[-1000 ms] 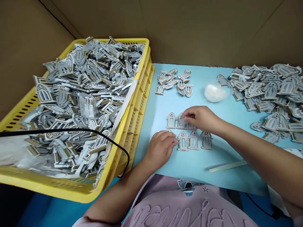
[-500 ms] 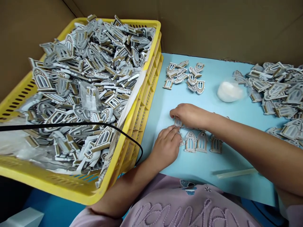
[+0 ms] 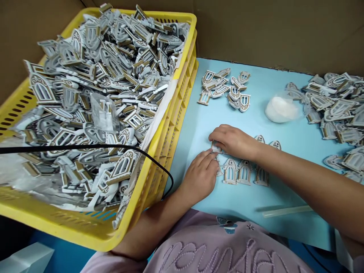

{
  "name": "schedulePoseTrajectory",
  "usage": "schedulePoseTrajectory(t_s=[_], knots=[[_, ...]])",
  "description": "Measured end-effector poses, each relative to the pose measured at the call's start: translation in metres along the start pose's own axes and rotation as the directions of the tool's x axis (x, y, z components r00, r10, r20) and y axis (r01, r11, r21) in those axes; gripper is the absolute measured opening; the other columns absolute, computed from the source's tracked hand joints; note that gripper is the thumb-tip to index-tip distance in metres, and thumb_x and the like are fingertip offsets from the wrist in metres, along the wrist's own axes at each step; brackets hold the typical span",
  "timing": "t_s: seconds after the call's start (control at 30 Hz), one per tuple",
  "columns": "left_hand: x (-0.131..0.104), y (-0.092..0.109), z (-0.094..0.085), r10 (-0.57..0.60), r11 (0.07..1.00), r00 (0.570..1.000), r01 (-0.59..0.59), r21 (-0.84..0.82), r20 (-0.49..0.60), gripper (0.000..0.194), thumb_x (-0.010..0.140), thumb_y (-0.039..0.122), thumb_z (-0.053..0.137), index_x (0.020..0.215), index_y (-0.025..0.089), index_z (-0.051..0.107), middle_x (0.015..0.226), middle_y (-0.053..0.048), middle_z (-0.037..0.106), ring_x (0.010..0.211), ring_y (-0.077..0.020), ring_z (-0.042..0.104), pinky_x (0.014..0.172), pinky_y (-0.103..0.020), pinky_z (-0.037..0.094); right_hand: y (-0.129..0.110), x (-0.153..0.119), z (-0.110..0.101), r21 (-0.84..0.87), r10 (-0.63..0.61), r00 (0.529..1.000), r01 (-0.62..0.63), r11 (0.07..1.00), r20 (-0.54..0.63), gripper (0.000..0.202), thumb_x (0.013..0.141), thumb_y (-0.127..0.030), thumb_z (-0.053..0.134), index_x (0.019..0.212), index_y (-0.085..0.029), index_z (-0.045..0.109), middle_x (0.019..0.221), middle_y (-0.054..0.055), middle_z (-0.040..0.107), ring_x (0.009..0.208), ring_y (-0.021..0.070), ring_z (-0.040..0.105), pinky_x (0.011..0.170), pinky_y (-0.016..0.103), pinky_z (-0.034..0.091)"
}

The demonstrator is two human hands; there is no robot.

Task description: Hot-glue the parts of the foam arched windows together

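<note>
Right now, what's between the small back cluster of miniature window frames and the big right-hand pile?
Between cluster and pile, the head view shows a white lump in clear plastic on the blue tabletop.

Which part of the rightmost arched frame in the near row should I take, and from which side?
Best bet: pinch the rightmost arched frame across its two long sides, low near its base, coming from the shirt side. The base faces that way, the right forearm hides its top, and a gap from the left neighbour should leave finger room.
</note>
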State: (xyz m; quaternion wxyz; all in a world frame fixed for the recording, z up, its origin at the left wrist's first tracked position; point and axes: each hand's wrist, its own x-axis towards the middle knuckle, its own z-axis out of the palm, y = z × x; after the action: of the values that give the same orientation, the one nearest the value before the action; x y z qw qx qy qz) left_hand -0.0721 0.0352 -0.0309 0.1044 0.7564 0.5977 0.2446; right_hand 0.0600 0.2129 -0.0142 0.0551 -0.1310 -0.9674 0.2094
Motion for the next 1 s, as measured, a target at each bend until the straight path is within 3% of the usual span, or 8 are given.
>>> schedulePoseTrajectory(t_s=[0.2,0.37,0.53,0.67,0.77,1.0], knots=[[-0.001,-0.001,0.000,0.002,1.000,1.000,-0.002,0.006,-0.015,0.014,0.099,0.012,0.051,0.101,0.013,0.064,0.130,-0.014,0.069,0.133,-0.0316,0.058,0.114,-0.051,0.048,0.000,-0.006,0.001,0.012,-0.002,0.990,0.003,1.000,-0.140,0.015,0.092,-0.013,0.061,0.104,-0.014,0.072,0.096,0.007,0.071,0.098,0.0218,0.059,0.088,0.033,0.049],[0.000,0.004,-0.004,0.040,0.999,0.998,-0.040,0.011,-0.051,0.012,0.098,0.012,0.052,0.098,0.015,0.064,0.134,-0.012,0.068,0.137,-0.0323,0.054,0.112,-0.052,0.046,0.013,-0.025,-0.022,-0.008,0.238,0.927,-0.251,0.968,-0.289,0.024,0.097,-0.018,0.056,0.109,-0.013,0.075,0.103,0.012,0.071,0.099,0.0263,0.059,0.094,0.042,0.046],[0.012,0.017,-0.001,0.133,0.991,0.990,-0.134,0.020,0.039,0.014,0.096,0.012,0.051,0.100,0.015,0.064,0.142,-0.011,0.064,0.141,-0.0326,0.049,0.110,-0.050,0.045,0.007,-0.047,-0.021,-0.041,0.387,0.917,-0.392,0.919,-0.102,0.012,0.092,-0.021,0.066,0.095,-0.018,0.077,0.091,0.006,0.070,0.091,0.0222,0.062,0.089,0.040,0.049],[0.021,0.022,0.006,0.138,0.989,0.986,-0.142,0.042,0.093,0.017,0.098,0.013,0.050,0.106,0.013,0.065,0.138,-0.012,0.066,0.138,-0.0311,0.053,0.111,-0.048,0.043,-0.008,-0.046,-0.009,-0.042,0.556,0.830,-0.558,0.829,-0.042,0.017,0.095,-0.030,0.067,0.090,-0.015,0.070,0.091,0.004,0.068,0.095,0.0192,0.063,0.090,0.040,0.052],[0.023,0.021,0.009,0.137,0.989,0.985,-0.142,0.048,0.104,0.018,0.098,0.012,0.049,0.107,0.013,0.065,0.134,-0.013,0.068,0.131,-0.0296,0.058,0.110,-0.046,0.044,-0.015,-0.038,-0.007,0.011,0.614,0.789,-0.614,0.789,0.000,0.018,0.095,-0.032,0.067,0.089,-0.015,0.068,0.093,0.004,0.068,0.097,0.0183,0.064,0.090,0.039,0.053],[0.021,0.018,0.011,0.138,0.989,0.985,-0.142,0.034,0.104,0.020,0.097,0.010,0.048,0.108,0.014,0.065,0.139,-0.012,0.065,0.134,-0.0292,0.055,0.113,-0.048,0.041,-0.019,-0.038,-0.032,0.191,0.668,0.738,-0.673,0.715,0.099,0.017,0.097,-0.029,0.065,0.092,-0.013,0.067,0.090,0.002,0.067,0.082,0.0142,0.065,0.080,0.033,0.056]])
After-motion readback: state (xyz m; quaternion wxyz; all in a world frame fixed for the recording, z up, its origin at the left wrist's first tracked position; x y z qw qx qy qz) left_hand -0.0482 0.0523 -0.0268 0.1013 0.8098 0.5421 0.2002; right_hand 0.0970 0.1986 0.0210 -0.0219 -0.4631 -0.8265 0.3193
